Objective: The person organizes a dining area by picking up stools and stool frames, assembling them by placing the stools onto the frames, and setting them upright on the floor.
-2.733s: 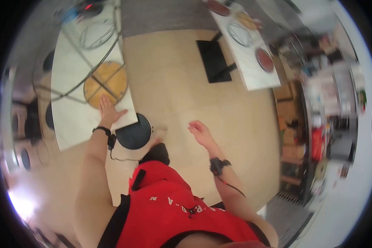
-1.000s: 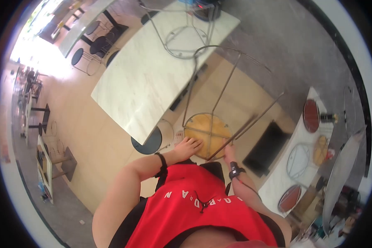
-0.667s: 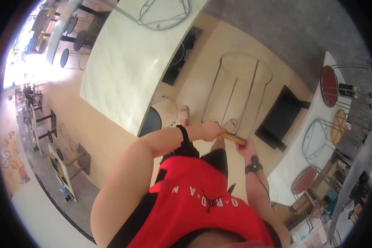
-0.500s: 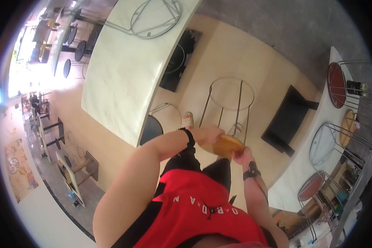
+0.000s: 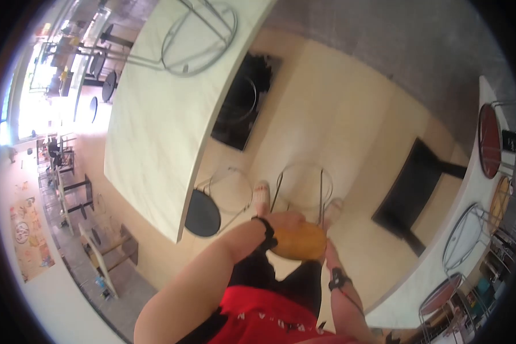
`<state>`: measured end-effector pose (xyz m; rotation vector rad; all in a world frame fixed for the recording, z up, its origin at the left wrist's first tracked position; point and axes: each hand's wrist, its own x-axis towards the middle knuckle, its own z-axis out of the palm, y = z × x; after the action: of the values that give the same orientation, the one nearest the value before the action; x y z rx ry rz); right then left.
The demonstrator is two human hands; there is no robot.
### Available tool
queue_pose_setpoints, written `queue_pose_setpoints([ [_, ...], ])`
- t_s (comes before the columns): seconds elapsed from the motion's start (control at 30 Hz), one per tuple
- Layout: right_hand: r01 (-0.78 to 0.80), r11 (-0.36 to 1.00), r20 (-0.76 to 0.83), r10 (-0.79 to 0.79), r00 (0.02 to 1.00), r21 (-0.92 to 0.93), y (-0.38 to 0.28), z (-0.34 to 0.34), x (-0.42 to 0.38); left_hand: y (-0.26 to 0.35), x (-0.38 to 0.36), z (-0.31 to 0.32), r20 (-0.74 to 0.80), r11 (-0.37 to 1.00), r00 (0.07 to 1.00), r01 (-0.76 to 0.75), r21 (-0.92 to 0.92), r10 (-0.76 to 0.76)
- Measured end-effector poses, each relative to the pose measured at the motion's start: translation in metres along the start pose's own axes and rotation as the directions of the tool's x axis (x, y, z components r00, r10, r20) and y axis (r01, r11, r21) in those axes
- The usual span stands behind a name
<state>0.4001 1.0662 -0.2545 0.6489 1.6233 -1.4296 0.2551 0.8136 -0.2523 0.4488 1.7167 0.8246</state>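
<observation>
A stool with a round yellow-brown seat (image 5: 299, 241) is in front of my legs, its thin metal legs and base ring (image 5: 305, 165) pointing away from me. My left hand (image 5: 288, 221) is closed on the far left edge of the seat. At the right edge of the seat, my right hand (image 5: 328, 252) grips the rim, its fingers partly hidden. Just left of this stool is another with a black seat (image 5: 202, 213), beside the corner of a pale marble-patterned table (image 5: 155, 137).
An upturned stool (image 5: 199, 40) lies on the pale table. Black table bases stand on the floor at upper centre (image 5: 241, 103) and right (image 5: 410, 189). Along the right, a second pale table (image 5: 410, 286) holds upturned stools with red (image 5: 489, 140) and yellow seats.
Both hands and the yellow-brown stool have moved down and left in view, nearer the black-seated stool. More of the seat's face shows. The view has also shifted.
</observation>
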Motion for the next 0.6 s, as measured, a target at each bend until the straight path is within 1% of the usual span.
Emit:
queue_pose_setpoints([
  [0.03,0.090,0.986,0.014,-0.089,0.996,-0.138,-0.020,0.003,-0.001,-0.019,0.013,0.009,-0.010,0.999,1.000,0.009,0.038,-0.009],
  [0.07,0.174,0.945,0.030,-0.173,0.984,-0.276,-0.026,0.004,-0.001,-0.037,0.033,0.011,-0.022,0.997,1.000,0.016,0.078,-0.015],
  [0.1,0.099,0.991,-0.035,-0.102,0.994,-0.092,0.001,0.005,0.014,-0.026,0.032,-0.005,-0.046,0.994,0.996,0.073,0.075,-0.070],
  [0.13,0.028,0.994,-0.069,-0.021,0.997,0.101,0.025,0.007,0.037,-0.017,0.029,-0.019,-0.072,0.988,0.989,0.137,0.064,-0.133],
  [0.17,0.066,0.994,-0.073,-0.060,0.996,0.087,0.010,0.008,0.040,-0.024,0.035,-0.021,-0.107,0.989,0.987,0.128,0.079,-0.120],
  [0.2,0.064,0.993,-0.078,-0.056,0.995,0.104,-0.005,0.014,0.033,-0.041,0.048,-0.015,-0.166,0.976,0.975,0.170,0.139,-0.146],
  [0.23,0.061,0.991,-0.087,-0.051,0.995,0.120,-0.014,0.014,0.032,-0.038,0.051,-0.027,-0.224,0.958,0.960,0.211,0.192,-0.167],
  [0.27,0.086,0.991,-0.095,-0.077,0.992,0.101,-0.022,0.009,0.037,-0.037,0.056,-0.040,-0.250,0.960,0.957,0.200,0.195,-0.148],
  [0.33,0.108,0.973,-0.038,-0.118,0.992,-0.202,-0.014,0.000,0.045,-0.015,0.035,-0.067,-0.098,0.972,0.969,0.232,0.047,-0.226],
  [0.37,0.138,0.987,-0.030,-0.141,0.990,-0.079,-0.020,-0.004,0.044,-0.015,0.028,-0.074,-0.262,0.981,0.957,0.160,0.112,-0.126],
  [0.4,0.148,0.985,-0.029,-0.151,0.988,-0.093,-0.028,-0.011,0.042,-0.016,0.023,-0.082,-0.411,0.977,0.911,0.101,0.190,-0.014],
  [0.43,0.090,0.977,-0.106,-0.112,0.988,-0.193,-0.034,-0.017,0.039,0.002,0.005,-0.102,-0.569,0.996,0.822,0.029,0.082,0.023],
  [0.47,0.026,0.959,-0.188,-0.082,0.979,-0.282,-0.038,-0.020,0.038,0.027,-0.020,-0.132,-0.709,0.998,0.704,-0.062,-0.008,0.038],
  [0.5,0.030,0.958,-0.186,-0.086,0.979,-0.286,-0.041,-0.025,0.035,0.039,-0.040,-0.160,-0.801,0.992,0.592,-0.123,0.017,0.087],
  [0.53,-0.033,0.983,-0.204,-0.004,0.979,-0.178,-0.042,-0.031,0.029,0.058,-0.072,-0.193,-0.880,0.985,0.469,-0.172,-0.006,0.077],
  [0.57,-0.099,0.993,-0.209,0.083,0.974,-0.067,-0.042,-0.035,0.022,0.059,-0.094,-0.227,-0.936,0.953,0.203,0.037,0.299,0.286],
  [0.6,-0.101,0.993,-0.200,0.087,0.976,-0.065,-0.048,-0.033,0.017,0.051,-0.107,-0.262,-0.922,0.915,0.014,0.119,0.386,0.387],
])
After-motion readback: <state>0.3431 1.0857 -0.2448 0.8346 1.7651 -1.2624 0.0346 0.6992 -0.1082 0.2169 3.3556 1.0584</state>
